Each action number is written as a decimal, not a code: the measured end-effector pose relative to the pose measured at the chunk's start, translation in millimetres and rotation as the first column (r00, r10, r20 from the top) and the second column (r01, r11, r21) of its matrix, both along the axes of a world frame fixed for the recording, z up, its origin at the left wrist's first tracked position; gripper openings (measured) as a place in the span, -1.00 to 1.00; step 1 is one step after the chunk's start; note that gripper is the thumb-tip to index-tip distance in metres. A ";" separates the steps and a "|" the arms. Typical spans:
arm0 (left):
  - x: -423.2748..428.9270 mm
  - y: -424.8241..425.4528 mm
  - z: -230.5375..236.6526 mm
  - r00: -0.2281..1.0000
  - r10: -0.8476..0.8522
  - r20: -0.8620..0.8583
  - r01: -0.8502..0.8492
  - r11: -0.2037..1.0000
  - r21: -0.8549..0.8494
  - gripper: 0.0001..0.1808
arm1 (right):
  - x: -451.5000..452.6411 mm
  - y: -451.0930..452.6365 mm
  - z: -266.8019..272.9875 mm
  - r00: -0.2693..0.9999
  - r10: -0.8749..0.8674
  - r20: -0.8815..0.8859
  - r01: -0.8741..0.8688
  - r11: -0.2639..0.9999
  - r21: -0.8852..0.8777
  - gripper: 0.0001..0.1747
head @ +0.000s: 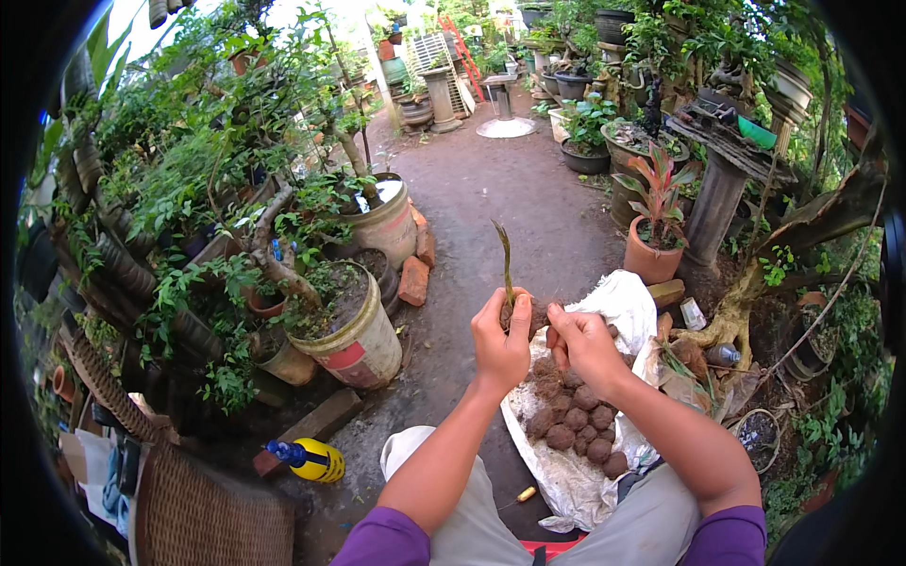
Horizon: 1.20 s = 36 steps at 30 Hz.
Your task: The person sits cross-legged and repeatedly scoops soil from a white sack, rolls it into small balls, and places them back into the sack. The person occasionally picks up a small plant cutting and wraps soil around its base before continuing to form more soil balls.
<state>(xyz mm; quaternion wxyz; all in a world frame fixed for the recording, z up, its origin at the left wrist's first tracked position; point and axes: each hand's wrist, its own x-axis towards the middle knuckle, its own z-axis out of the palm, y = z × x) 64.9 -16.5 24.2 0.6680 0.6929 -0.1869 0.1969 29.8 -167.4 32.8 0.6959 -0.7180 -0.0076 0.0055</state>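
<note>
My left hand (499,350) grips a brown fibrous clump (538,316), with its thumb pressed on the near side. Out of the clump's top rises a thin greenish-brown shoot (505,258), nearly upright. At the clump's right edge, my right hand (587,350) pinches it between thumb and fingers; the fingertips are partly hidden. Below both hands, several round brown balls (580,417) lie heaped on a white plastic sack (626,304). A small yellow spool (526,494) with a thin thread lies on the ground between my legs.
A yellow bottle with a blue top (315,460) stands at left, near a wicker chair (219,509). Potted trees in large buckets (347,339) and loose bricks (413,281) line the path's left. A terracotta pot (651,255) and a tree trunk (736,311) stand at right.
</note>
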 end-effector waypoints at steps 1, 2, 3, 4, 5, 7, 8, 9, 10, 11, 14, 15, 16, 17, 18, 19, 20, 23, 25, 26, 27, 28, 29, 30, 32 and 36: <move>-0.6 -1.6 -4.0 1.000 -0.017 0.012 0.017 1.000 0.006 -0.71 | 0.3 0.4 -2.5 1.000 0.027 0.004 -0.027 1.000 0.014 -0.37; -0.2 -3.6 -10.1 0.999 -0.034 0.024 0.034 0.999 0.013 -0.71 | 0.8 0.6 -5.2 0.999 0.053 0.009 -0.054 0.998 0.027 -0.39; -1.3 -6.0 -10.4 0.998 -0.050 0.038 0.049 0.999 0.018 -0.71 | 1.6 0.6 -5.8 0.999 0.033 -0.018 -0.031 0.997 0.075 -0.40; -3.0 -8.4 -10.3 0.997 -0.070 0.015 0.070 0.998 0.005 -0.72 | 2.4 0.6 -6.7 0.999 0.013 -0.047 -0.008 0.993 0.122 -0.42; -5.2 -10.7 -9.7 0.996 -0.091 -0.007 0.091 0.996 -0.008 -0.73 | 3.2 0.0 -7.4 0.997 -0.004 -0.076 0.017 0.986 0.168 -0.43; -7.0 -13.4 -9.1 0.994 -0.111 -0.013 0.110 0.994 -0.016 -0.74 | 4.0 -1.9 -7.5 0.999 -0.006 -0.049 0.015 0.980 0.197 -0.44; -5.2 -14.3 -12.0 0.994 -0.108 0.002 0.108 0.994 -0.013 -0.75 | 4.5 -2.5 -7.9 0.999 -0.006 -0.036 0.014 0.977 0.211 -0.43; -3.0 -15.9 -12.2 0.994 -0.107 0.024 0.107 0.994 -0.010 -0.75 | 5.2 -2.5 -8.0 0.999 -0.016 -0.029 0.021 0.979 0.205 -0.44; -3.2 -17.5 -12.9 0.997 -0.074 0.026 0.075 0.997 -0.005 -0.75 | 4.8 -1.5 -9.8 0.999 -0.025 -0.022 0.029 0.980 0.198 -0.45; -4.7 -18.9 -13.7 0.999 -0.042 0.028 0.042 0.999 0.000 -0.75 | 4.8 -1.0 -11.8 0.999 -0.034 -0.015 0.036 0.981 0.191 -0.46; -1.6 -19.7 -15.1 0.997 0.024 0.073 -0.026 0.999 0.026 -0.77 | 10.0 0.7 -19.5 0.999 -0.050 -0.011 0.051 0.985 0.163 -0.46; -1.7 -20.0 -14.1 0.995 0.038 0.093 -0.042 0.998 0.035 -0.77 | 11.4 1.0 -21.5 0.998 -0.049 -0.026 0.053 0.983 0.178 -0.45; -1.8 -19.9 -12.9 0.991 0.055 0.120 -0.063 0.996 0.059 -0.78 | 12.7 1.2 -22.8 0.998 -0.049 -0.041 0.056 0.979 0.194 -0.45; -1.6 -19.3 -11.0 0.987 0.072 0.147 -0.084 0.993 0.081 -0.78 | 12.8 1.2 -22.6 0.997 -0.049 -0.055 0.059 0.976 0.209 -0.44; -1.4 -17.2 -9.0 0.981 0.090 0.172 -0.110 0.988 0.105 -0.78 | 11.8 3.0 -21.8 0.998 -0.022 -0.066 0.038 0.967 0.251 -0.44; 0.1 -15.9 -7.9 0.972 0.109 0.210 -0.131 0.987 0.092 -0.79 | 10.1 4.7 -20.1 0.997 0.004 -0.076 0.018 0.956 0.292 -0.43; 2.7 -14.7 -7.5 0.961 0.128 0.246 -0.151 0.985 0.078 -0.80 | 8.7 6.2 -17.9 0.996 0.031 -0.085 -0.001 0.943 0.334 -0.42; 4.8 -7.7 -9.6 0.973 0.134 0.186 -0.141 0.990 0.026 -0.81 | 5.8 8.6 -10.7 0.995 0.078 -0.058 -0.049 0.916 0.398 -0.41; 4.0 -7.1 -9.6 0.984 0.114 0.139 -0.116 0.993 0.002 -0.81 | 6.3 5.6 -12.6 0.995 0.100 -0.017 -0.091 0.953 0.289 -0.41; 2.9 -7.7 -9.1 0.985 0.104 0.138 -0.105 0.994 0.001 -0.81 | 6.4 4.1 -13.0 0.994 0.113 0.003 -0.110 0.966 0.232 -0.40; 2.2 -7.0 -9.2 0.986 0.096 0.137 -0.097 0.995 0.006 -0.81 | 6.1 4.5 -13.4 0.995 0.099 0.003 -0.098 0.976 0.192 -0.40; 1.8 -6.8 -8.8 0.987 0.094 0.127 -0.095 0.995 -0.001 -0.81 | 5.6 4.7 -13.3 0.996 0.086 0.004 -0.086 0.985 0.152 -0.39; 1.5 -6.9 -8.1 0.989 0.093 0.116 -0.093 0.996 -0.008 -0.81 | 5.2 4.9 -13.0 0.997 0.072 0.006 -0.072 0.991 0.111 -0.38; 1.9 -6.1 -7.7 0.990 0.093 0.109 -0.092 0.996 -0.012 -0.81 | 5.1 5.6 -12.7 0.998 0.067 -0.004 -0.066 0.993 0.099 -0.37; 1.9 -4.8 -9.2 0.992 0.080 0.098 -0.080 0.997 -0.004 -0.80 | 5.2 5.8 -12.3 0.998 0.054 -0.022 -0.053 0.996 0.073 -0.36; 6.4 -6.5 -11.2 0.982 0.064 0.178 -0.068 0.998 0.016 -0.78 | 6.6 -2.2 -6.9 0.999 0.033 -0.038 -0.029 0.994 0.105 -0.40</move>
